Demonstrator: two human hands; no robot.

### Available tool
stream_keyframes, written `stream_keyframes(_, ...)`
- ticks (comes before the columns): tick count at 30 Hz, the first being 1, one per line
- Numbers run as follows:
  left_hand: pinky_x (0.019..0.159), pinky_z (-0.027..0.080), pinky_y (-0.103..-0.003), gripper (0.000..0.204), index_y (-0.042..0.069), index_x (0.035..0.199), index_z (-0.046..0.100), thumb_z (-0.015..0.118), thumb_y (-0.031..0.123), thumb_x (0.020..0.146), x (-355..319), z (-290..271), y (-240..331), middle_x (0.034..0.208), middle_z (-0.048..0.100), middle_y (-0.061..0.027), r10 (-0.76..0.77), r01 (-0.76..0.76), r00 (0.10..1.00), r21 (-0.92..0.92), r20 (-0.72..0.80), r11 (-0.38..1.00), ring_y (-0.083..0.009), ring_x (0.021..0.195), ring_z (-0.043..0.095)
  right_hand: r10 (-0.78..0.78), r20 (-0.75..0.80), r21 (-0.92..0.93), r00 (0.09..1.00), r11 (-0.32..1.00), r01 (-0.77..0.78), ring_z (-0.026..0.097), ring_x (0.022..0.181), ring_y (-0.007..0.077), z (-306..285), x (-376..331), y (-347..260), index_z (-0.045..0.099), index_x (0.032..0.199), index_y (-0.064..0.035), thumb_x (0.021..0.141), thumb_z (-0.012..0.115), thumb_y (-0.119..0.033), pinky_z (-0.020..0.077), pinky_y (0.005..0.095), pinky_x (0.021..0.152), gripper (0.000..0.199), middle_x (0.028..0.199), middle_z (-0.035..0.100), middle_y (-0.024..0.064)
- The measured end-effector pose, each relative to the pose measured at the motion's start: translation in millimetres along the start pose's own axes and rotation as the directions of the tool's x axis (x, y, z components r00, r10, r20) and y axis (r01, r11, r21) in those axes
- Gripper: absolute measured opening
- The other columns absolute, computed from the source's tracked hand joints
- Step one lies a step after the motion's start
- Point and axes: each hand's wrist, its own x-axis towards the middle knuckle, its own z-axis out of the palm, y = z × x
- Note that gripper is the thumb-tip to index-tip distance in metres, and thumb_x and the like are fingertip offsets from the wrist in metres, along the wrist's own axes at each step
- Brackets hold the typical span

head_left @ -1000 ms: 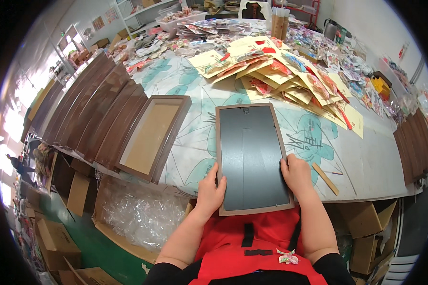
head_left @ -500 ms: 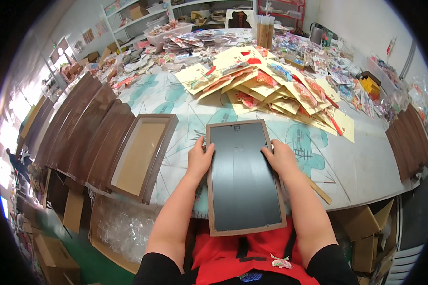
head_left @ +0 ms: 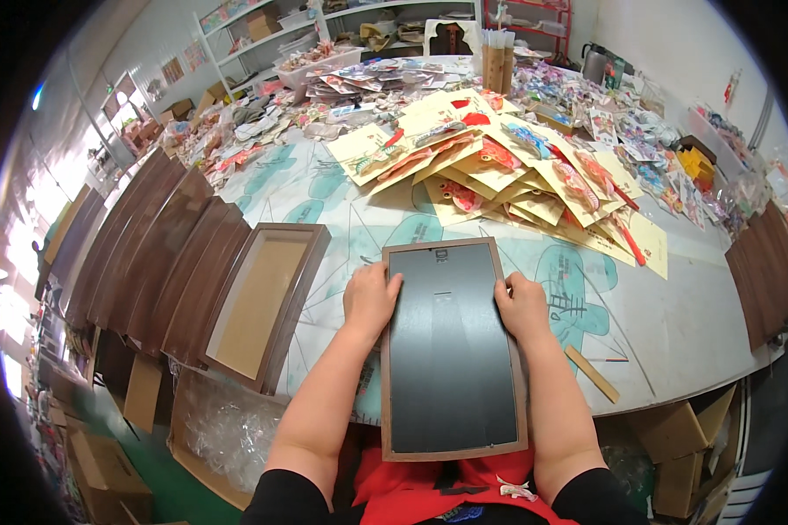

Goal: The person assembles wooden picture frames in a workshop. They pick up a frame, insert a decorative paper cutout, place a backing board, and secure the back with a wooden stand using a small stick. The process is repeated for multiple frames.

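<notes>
Between my hands is a brown picture frame [head_left: 451, 350] with a dark, shiny panel filling its middle. Its near end sticks out past the table's front edge, over my red apron [head_left: 394, 479]. My left hand [head_left: 370, 296] grips the upper left side, thumb on the rim. On the upper right side, my right hand [head_left: 524, 306] is closed in the same way, its fingers partly hidden. Left of my left hand leans an open brown frame [head_left: 317, 249] with a tan inner board, at the end of a row of similar brown frames [head_left: 162, 254].
Cream cards with red and blue decorations [head_left: 508, 162] lie heaped beyond the frame. A flat wooden strip [head_left: 592, 374] rests right of my forearm. More brown frames [head_left: 762, 280] stand at the far right. Below the table are cardboard boxes [head_left: 674, 437] and a box of clear plastic [head_left: 232, 429].
The view has shifted slightly, so the table's things sit a little lower. Both hands still hold the picture frame by its sides, and the fingers of my right hand are curled more.
</notes>
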Motion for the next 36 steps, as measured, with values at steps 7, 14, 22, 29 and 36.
stream_keyframes(7, 0.073, 0.048, -0.043, 0.022, 0.007, 0.087, 0.067, 0.063, 0.027, 0.080, 63.2, 36.8, 6.5, 0.087, 0.065, -0.0151, 0.208, -0.186, 0.967, -0.151, 0.145, 0.971, -0.0338, 0.084, 0.061, 0.162, 0.143, 0.269, 0.976, 0.943, -0.195, 0.059, 0.058, 0.0214, -2.8, 2.7, 8.6, 0.065, 0.080, 0.0021, 0.075, 0.068, -0.032, 0.0458, 0.0337, 0.057, 0.034, 0.062, 0.061, 0.0142)
stream_keyframes(14, 0.075, 0.048, -0.044, 0.024, 0.006, 0.080, 0.068, 0.063, 0.029, 0.077, 72.3, 66.1, 1.9, 0.083, 0.065, -0.0172, 0.161, -0.120, 0.972, -0.228, 0.172, 0.966, -0.0347, 0.082, 0.061, 0.140, 0.128, 0.233, 0.982, 0.958, -0.167, 0.053, 0.058, 0.0182, 8.2, 0.7, 41.0, 0.062, 0.075, 0.0044, 0.074, 0.068, -0.029, 0.0433, 0.0331, 0.056, 0.034, 0.063, 0.060, 0.0127)
stream_keyframes(22, 0.111, 0.019, -0.038, 0.077, -0.004, 0.140, 0.020, 0.062, 0.026, 0.082, -79.4, -9.1, -7.0, 0.145, 0.015, -0.0272, 0.144, -0.052, 0.980, -0.514, 0.141, 0.856, -0.0375, 0.136, 0.017, 0.065, 0.098, 0.256, 0.993, 0.963, -0.088, 0.055, 0.062, 0.0125, 1.6, -4.1, 27.8, 0.061, 0.079, 0.0055, 0.082, 0.065, -0.023, 0.0436, 0.0289, 0.058, 0.029, 0.064, 0.059, 0.0069)
stream_keyframes(29, 0.109, 0.024, -0.035, 0.054, -0.002, 0.137, 0.028, 0.048, 0.009, 0.088, -190.1, -21.9, -4.5, 0.148, 0.019, -0.0201, 0.083, -0.006, 0.992, -0.613, 0.098, 0.790, -0.0319, 0.136, 0.022, 0.031, 0.305, 0.269, 0.952, 0.956, -0.117, 0.053, 0.113, 0.0331, -40.7, -97.6, -15.9, 0.033, 0.134, 0.0080, 0.076, 0.061, -0.008, 0.0401, 0.0358, 0.094, 0.066, 0.124, 0.050, 0.0271)
stream_keyframes(36, 0.103, 0.034, -0.034, 0.043, 0.002, 0.129, 0.043, 0.045, 0.002, 0.087, -192.8, -23.2, 13.0, 0.142, 0.032, -0.0211, -0.053, 0.054, 0.998, -0.691, 0.024, 0.721, -0.0336, 0.129, 0.036, 0.047, 0.218, 0.261, 0.975, 0.960, -0.105, 0.049, 0.118, 0.0343, -70.8, -167.5, -28.0, 0.037, 0.130, 0.0111, 0.081, 0.053, -0.004, 0.0359, 0.0349, 0.098, 0.054, 0.125, 0.049, 0.0287)
